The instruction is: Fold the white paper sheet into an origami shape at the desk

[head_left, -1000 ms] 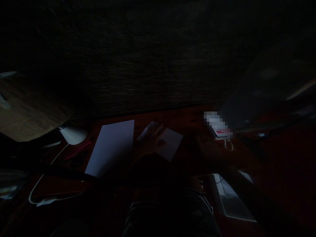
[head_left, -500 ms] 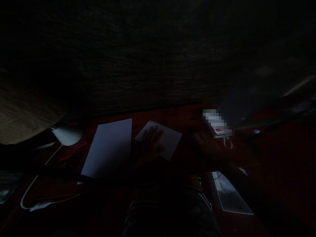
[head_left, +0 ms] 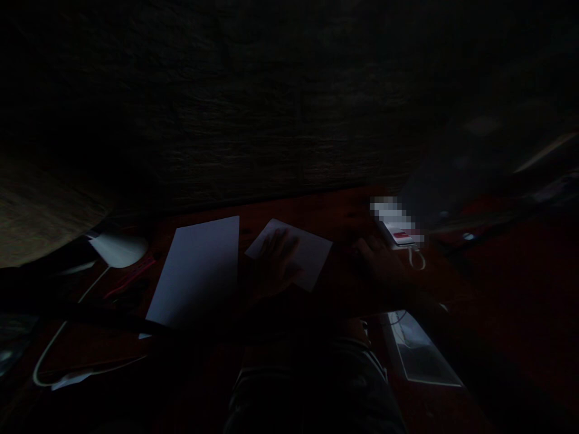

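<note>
Overall: dim view looking down past the person's lap point(head_left: 312, 386) onto a dark red wooden desk point(head_left: 344, 211).

Landmark: a small white paper sheet point(head_left: 312, 256) lay flat and tilted on the desk, near the person's middle.

Left of landmark: a large white paper sheet point(head_left: 194, 271) lay just beside it, not touching. Farther left stood a white domed object point(head_left: 118, 250) with a white cable point(head_left: 67, 340), near a thin red stick point(head_left: 131, 278).

Right of landmark: a transparent plastic sleeve point(head_left: 418, 349) lay nearer the person. Beyond it lay a pixelated white item with a red patch point(head_left: 397, 226), with a white cord loop point(head_left: 416, 259) below it.

Left hand point(head_left: 274, 265): rested flat on the small sheet's lower left part, with its fingers point(head_left: 278, 244) spread.

Right hand point(head_left: 382, 268): lay on the desk, right of the landmark and just beside the white item, touching neither. Its fingers point(head_left: 364, 246) looked slightly apart and pinched nothing, though shadow hid detail.
</note>
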`<state>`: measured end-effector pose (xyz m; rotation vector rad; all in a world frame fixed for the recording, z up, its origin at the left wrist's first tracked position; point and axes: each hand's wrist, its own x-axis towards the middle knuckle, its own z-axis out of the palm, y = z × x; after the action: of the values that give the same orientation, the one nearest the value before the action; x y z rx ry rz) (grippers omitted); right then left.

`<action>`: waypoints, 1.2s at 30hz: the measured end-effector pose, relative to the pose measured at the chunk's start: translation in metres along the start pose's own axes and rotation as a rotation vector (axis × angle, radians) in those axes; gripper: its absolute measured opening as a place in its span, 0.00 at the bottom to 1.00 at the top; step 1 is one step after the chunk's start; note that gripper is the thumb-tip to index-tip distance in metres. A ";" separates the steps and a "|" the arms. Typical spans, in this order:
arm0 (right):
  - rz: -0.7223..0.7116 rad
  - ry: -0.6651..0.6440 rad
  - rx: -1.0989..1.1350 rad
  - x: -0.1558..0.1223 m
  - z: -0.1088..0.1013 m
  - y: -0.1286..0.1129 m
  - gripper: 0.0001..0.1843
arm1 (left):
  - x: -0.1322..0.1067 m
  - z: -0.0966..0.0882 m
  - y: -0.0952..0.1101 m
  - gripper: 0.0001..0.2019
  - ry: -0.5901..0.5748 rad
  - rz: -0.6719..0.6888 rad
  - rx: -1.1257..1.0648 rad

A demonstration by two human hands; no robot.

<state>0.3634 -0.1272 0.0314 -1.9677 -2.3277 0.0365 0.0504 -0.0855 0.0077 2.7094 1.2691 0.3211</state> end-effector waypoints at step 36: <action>-0.097 -0.044 0.117 0.045 -0.008 -0.016 0.15 | 0.001 -0.002 0.003 0.33 -0.018 0.060 0.024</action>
<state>0.3413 -0.0859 0.0432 -1.8165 -2.3852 0.2060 0.0527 -0.0869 0.0103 2.7685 1.1969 0.2892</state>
